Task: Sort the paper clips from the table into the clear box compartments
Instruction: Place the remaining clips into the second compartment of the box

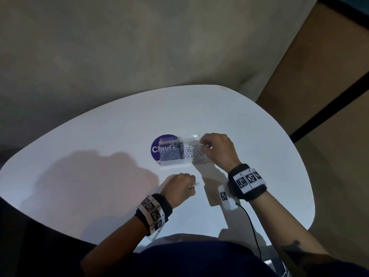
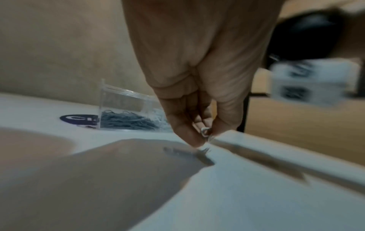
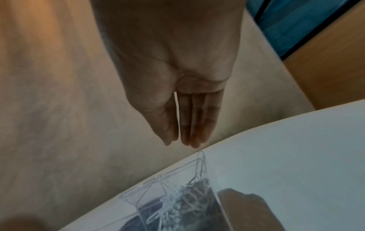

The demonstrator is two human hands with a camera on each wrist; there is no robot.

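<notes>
The clear box (image 1: 189,136) stands mid-table on the white table (image 1: 99,156). Its left compartment holds blue-grey paper clips (image 1: 169,155) and its right one holds white clips (image 1: 189,152). My right hand (image 1: 213,146) hovers over the right compartment; in the right wrist view its fingers (image 3: 181,140) are straight and hold nothing. A white clip (image 3: 201,164) is just below them at the box (image 3: 138,195) rim, apart from the fingertips. Nearer to me, my left hand (image 1: 185,184) pinches a white paper clip (image 2: 205,132) just above the table, between thumb and fingers (image 2: 205,137).
A round purple sticker (image 1: 159,146) lies under the box's left end. A black cable (image 1: 251,222) runs from my right wristband to the table's near edge. Wooden panels (image 1: 319,96) stand beyond the table's right edge.
</notes>
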